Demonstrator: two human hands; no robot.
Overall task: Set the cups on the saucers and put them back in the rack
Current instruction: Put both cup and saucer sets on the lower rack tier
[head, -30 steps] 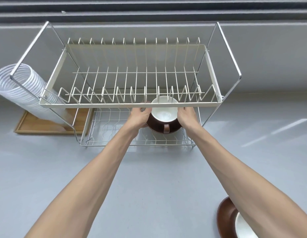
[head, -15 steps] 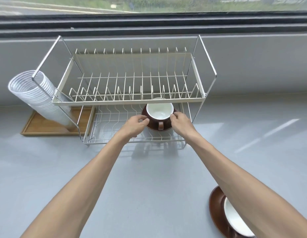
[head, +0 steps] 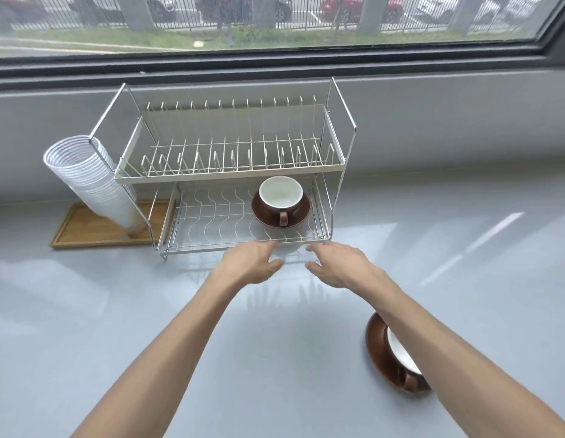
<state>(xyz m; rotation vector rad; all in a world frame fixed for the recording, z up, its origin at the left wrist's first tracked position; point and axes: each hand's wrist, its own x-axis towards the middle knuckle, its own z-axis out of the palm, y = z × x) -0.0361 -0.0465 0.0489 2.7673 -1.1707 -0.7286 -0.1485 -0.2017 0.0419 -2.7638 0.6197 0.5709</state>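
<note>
While cup sits racked, both hands empty.

One view only, head-mounted, wide-angle, nothing to share with a second camera. Looking forward and down over a grey counter, facing a window straight ahead, street and parked cars beyond the glass. Two-tier wire rack dead centre in the middle distance, seen from above and in front, both tiers open to view. Left hand and right hand reaching away from the lens, forearms running in from the bottom corners, large and close. Strong bending of straight lines toward the edges. Brown saucer low on the right, near the lens, partly behind the right forearm.
</note>
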